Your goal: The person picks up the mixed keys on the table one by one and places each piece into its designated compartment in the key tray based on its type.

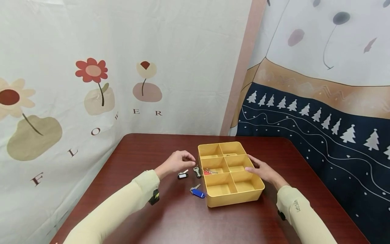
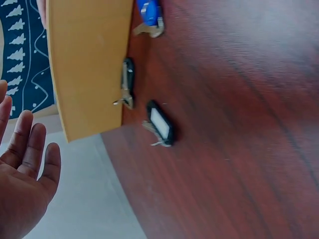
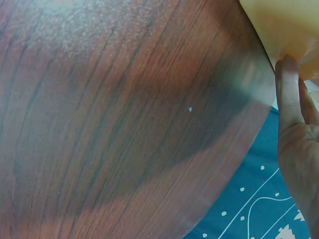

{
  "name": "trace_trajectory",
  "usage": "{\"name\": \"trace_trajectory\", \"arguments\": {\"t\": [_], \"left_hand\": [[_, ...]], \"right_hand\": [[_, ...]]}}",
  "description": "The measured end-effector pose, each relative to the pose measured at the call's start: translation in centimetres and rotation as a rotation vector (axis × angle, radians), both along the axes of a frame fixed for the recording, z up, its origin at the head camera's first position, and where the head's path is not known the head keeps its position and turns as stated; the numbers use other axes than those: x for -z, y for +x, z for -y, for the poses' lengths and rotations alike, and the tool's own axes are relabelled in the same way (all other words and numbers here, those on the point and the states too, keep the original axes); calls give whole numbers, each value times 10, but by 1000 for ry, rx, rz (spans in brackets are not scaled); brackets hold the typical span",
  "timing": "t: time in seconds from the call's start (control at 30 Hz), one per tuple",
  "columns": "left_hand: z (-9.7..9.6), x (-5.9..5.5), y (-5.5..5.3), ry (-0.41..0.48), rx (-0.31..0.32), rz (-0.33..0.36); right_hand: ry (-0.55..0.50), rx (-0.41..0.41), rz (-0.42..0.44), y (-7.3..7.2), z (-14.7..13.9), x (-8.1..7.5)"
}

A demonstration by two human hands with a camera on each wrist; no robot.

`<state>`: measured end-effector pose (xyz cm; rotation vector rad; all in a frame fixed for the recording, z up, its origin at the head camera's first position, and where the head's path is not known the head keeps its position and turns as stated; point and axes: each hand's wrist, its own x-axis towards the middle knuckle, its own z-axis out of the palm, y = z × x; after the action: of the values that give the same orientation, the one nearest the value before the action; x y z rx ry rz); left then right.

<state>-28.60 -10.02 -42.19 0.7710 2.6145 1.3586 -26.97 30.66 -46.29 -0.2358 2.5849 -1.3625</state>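
Flower-printed cloth [image 1: 189, 51] hangs behind your reddish-brown table [image 1: 237, 225], with a tree-printed cloth [image 1: 274, 115] on the right. Your right hand [image 1: 264, 170] pinches the right wall of the yellow box [image 1: 235, 200], thumb over the rim, fingers along the outside. Your left hand [image 1: 176, 162] holds nothing, fingers loose and apart, near the box's left side. Just left of the box lie a white-labelled key [image 1: 182, 176], a black-tagged key [image 1: 197, 171] and a blue-tagged key [image 1: 198, 193]; a red-tagged key [image 1: 208, 172] sits in the left middle compartment.
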Motion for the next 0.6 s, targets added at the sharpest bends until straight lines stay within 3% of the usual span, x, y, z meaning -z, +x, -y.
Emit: {"name": "trace_trajectory", "arguments": {"t": [0.3,0.6], "left_hand": [[8,18,13,-46,49,-5],[9,44,24,-60,154,-59]], "right_hand": [[4,0,0,1,0,-1],[-1,-2,-1,1,0,0]]}}
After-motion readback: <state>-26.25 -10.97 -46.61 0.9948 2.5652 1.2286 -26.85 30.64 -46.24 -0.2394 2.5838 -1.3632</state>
